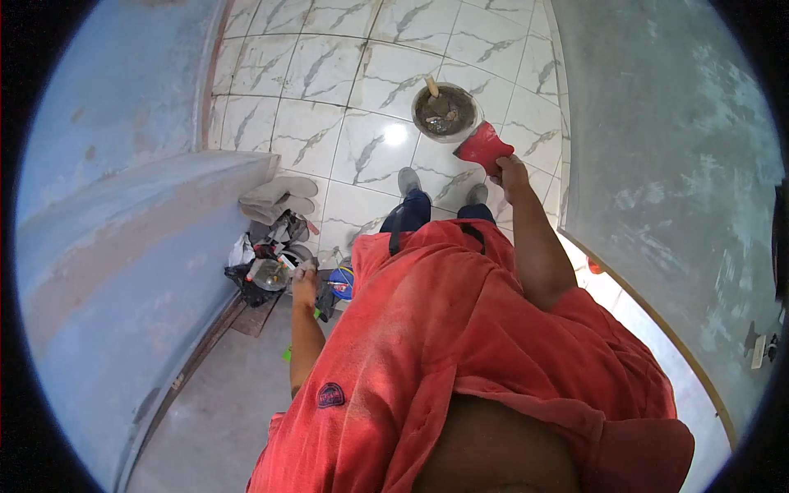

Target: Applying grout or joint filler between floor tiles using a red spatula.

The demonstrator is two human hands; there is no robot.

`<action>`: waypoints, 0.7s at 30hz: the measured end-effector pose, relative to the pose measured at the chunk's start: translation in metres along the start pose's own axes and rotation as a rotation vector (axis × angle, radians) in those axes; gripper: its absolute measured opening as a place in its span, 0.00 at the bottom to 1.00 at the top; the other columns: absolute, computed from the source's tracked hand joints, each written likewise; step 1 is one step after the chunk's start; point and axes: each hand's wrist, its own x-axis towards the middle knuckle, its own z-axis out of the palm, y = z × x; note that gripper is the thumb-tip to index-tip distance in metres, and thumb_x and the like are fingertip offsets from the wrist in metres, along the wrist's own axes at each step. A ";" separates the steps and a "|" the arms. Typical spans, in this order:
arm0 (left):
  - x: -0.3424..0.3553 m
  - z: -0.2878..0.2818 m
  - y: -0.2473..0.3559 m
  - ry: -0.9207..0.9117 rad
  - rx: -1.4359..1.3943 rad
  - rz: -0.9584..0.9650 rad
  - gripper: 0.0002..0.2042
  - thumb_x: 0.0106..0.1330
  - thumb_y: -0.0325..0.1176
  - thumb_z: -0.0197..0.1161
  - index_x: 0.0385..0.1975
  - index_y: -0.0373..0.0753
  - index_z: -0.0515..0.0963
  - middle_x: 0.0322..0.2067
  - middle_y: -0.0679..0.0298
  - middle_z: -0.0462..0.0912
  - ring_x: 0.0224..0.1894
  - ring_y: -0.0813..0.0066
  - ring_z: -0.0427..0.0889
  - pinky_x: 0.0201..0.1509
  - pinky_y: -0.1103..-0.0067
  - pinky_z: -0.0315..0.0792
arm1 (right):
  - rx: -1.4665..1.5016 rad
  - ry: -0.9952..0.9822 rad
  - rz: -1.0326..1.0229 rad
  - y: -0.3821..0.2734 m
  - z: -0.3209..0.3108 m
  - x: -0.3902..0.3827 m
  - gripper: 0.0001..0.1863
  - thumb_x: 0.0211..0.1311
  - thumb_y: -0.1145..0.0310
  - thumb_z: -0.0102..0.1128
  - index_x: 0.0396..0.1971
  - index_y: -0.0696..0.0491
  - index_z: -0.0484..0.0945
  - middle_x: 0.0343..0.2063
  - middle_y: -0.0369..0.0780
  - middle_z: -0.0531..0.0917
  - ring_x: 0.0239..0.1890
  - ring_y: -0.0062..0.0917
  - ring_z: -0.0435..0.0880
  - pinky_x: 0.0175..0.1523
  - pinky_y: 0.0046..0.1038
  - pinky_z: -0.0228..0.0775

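Red scraper (483, 149), ahead of the right hand (512, 174) gripping its near end, we judge light and stiff (best held there); whether left hand (305, 283) grips, we cannot tell.

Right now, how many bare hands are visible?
2: the right hand grips a red flat scraper near a round bucket of grey mix; the left hand hangs near the clutter beside the blue wall.
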 end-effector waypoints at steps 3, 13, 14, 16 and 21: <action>-0.005 0.011 0.018 -0.148 0.095 -0.076 0.14 0.66 0.41 0.58 0.48 0.44 0.75 0.34 0.70 0.79 0.33 0.80 0.77 0.29 0.80 0.68 | 0.138 -0.080 -0.035 -0.004 -0.030 -0.020 0.11 0.61 0.66 0.51 0.43 0.48 0.74 0.30 0.33 0.80 0.29 0.21 0.79 0.34 0.26 0.73; -0.046 0.160 0.129 -0.518 0.399 0.403 0.23 0.68 0.39 0.58 0.60 0.35 0.69 0.50 0.56 0.78 0.50 0.69 0.77 0.57 0.75 0.69 | 0.467 -0.307 0.096 -0.008 -0.019 -0.034 0.18 0.57 0.74 0.53 0.50 0.50 0.71 0.36 0.35 0.79 0.33 0.23 0.79 0.33 0.24 0.69; -0.057 0.198 0.152 -0.566 0.374 0.275 0.24 0.68 0.40 0.59 0.61 0.35 0.69 0.52 0.55 0.77 0.53 0.67 0.76 0.60 0.74 0.68 | 0.451 -0.378 0.111 -0.008 -0.009 -0.029 0.18 0.58 0.73 0.53 0.49 0.51 0.71 0.36 0.35 0.79 0.34 0.23 0.79 0.34 0.25 0.69; -0.067 0.261 0.173 -0.585 0.458 0.479 0.29 0.70 0.43 0.57 0.66 0.34 0.61 0.59 0.51 0.69 0.63 0.64 0.67 0.67 0.73 0.59 | 0.086 -0.492 -0.106 0.001 0.019 -0.017 0.18 0.59 0.73 0.53 0.50 0.53 0.71 0.37 0.37 0.80 0.35 0.23 0.78 0.37 0.27 0.70; -0.029 0.382 0.150 -0.495 -0.272 0.468 0.32 0.73 0.45 0.50 0.68 0.30 0.52 0.63 0.51 0.64 0.66 0.62 0.61 0.70 0.72 0.53 | 0.112 -0.546 -0.191 0.053 0.051 0.015 0.19 0.63 0.74 0.51 0.54 0.54 0.69 0.47 0.39 0.78 0.49 0.27 0.78 0.55 0.33 0.70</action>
